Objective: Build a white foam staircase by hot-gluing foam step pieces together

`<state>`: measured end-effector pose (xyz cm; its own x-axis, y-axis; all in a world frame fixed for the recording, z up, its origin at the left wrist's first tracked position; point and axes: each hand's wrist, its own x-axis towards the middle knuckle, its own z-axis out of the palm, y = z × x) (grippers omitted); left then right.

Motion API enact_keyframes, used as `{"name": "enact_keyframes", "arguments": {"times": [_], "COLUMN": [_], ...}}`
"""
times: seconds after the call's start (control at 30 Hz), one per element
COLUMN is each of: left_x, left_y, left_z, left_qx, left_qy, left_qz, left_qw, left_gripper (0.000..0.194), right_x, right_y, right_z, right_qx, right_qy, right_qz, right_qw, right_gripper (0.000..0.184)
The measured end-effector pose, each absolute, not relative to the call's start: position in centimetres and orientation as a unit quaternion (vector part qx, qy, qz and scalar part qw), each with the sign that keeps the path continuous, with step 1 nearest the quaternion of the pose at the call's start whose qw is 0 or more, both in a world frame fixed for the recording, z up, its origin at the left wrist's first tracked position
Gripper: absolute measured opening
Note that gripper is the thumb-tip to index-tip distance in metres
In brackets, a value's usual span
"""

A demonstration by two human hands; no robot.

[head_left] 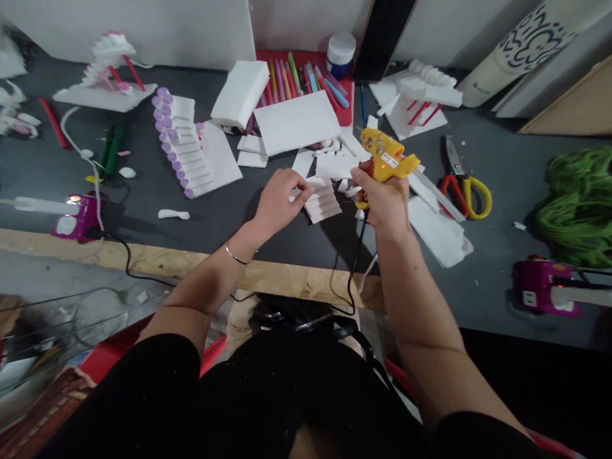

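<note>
My right hand [385, 197] is wrapped round the grip of a yellow glue gun [386, 156], raised over the desk with its black cord hanging down. Near the middle of the desk, my left hand [283, 196] pinches the left edge of a small white stepped piece [324, 203], a model staircase of folded-looking strips. A loose white rectangular sheet [335, 167] lies just behind it. Small white scraps are scattered between the two hands. The glue gun's nozzle points away to the back left, apart from the staircase.
Scissors [461, 185] and white strips [440, 233] lie right of my right hand. A purple-edged model staircase [179, 143] stands left. Several markers [287, 80] and a lidded jar [341, 54] sit behind. Green yarn [576, 207] and a purple device [545, 287] are far right.
</note>
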<state>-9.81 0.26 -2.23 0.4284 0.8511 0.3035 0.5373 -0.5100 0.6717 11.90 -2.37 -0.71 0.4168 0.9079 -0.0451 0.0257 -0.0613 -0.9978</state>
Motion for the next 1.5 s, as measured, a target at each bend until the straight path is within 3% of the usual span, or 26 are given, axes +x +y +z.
{"name": "enact_keyframes", "arguments": {"times": [0.57,1.1,1.5], "left_x": [-10.2,-11.6,-11.7], "left_y": [1.1,3.0,2.5], "left_z": [-4.1,-3.3,-1.8], "left_qx": [0.797,0.826,0.829], "left_qy": [0.494,0.414,0.417], "left_qz": [0.224,0.152,0.096], "left_qw": [0.266,0.35,0.36], "left_gripper": [0.076,0.063,0.07], "right_x": [12.1,12.7,12.0], "right_y": [-2.7,-3.0,-3.8], "right_z": [-0.5,-0.7,0.5], "right_qx": [-0.625,-0.618,-0.614], "right_qy": [-0.354,-0.328,-0.319], "right_qz": [0.402,0.448,0.463], "right_qw": [0.567,0.557,0.554], "right_gripper": [0.024,0.027,0.031]}}
